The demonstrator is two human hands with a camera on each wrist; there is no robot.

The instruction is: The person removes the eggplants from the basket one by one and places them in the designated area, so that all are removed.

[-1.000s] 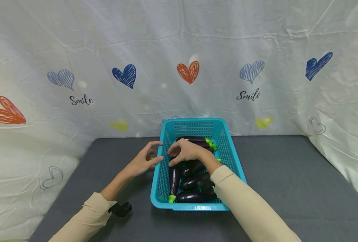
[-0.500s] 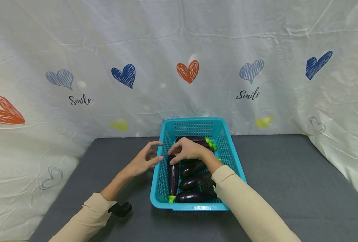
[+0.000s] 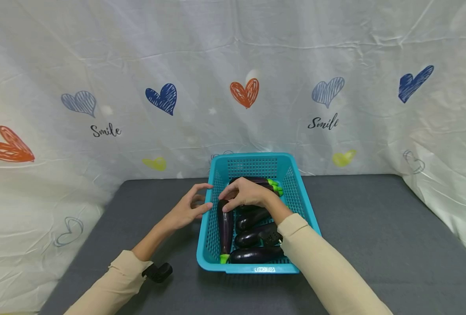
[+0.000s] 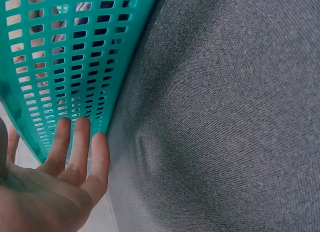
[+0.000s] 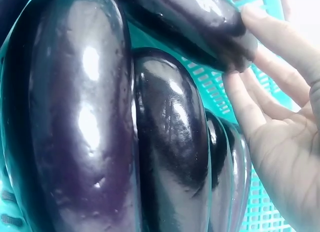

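Note:
A turquoise plastic basket (image 3: 236, 266) holds several dark purple eggplants. My right hand (image 3: 248, 194) reaches inside it and grips the blunt far end of an eggplant (image 3: 226, 227) lying lengthwise along the left wall, its green stem end toward me. In the right wrist view, thumb and fingers close round the blunt tip of that eggplant (image 5: 200, 27). My left hand (image 3: 185, 211) is at the basket's left side, thumb and forefinger at the rim. In the left wrist view, the other fingers (image 4: 80, 147) extend beside the perforated wall (image 4: 75, 67).
More eggplants (image 3: 254, 255) lie crosswise in the basket, and others with green stems (image 3: 273, 188) sit at its far end. The basket stands on a grey cloth-covered table (image 3: 359, 236). A white curtain (image 3: 201, 57) with printed hearts hangs behind.
The left-hand eggplant's blunt end has risen and slid slightly away from me in my right hand, showing more of it. My left hand stays at the basket's rim.

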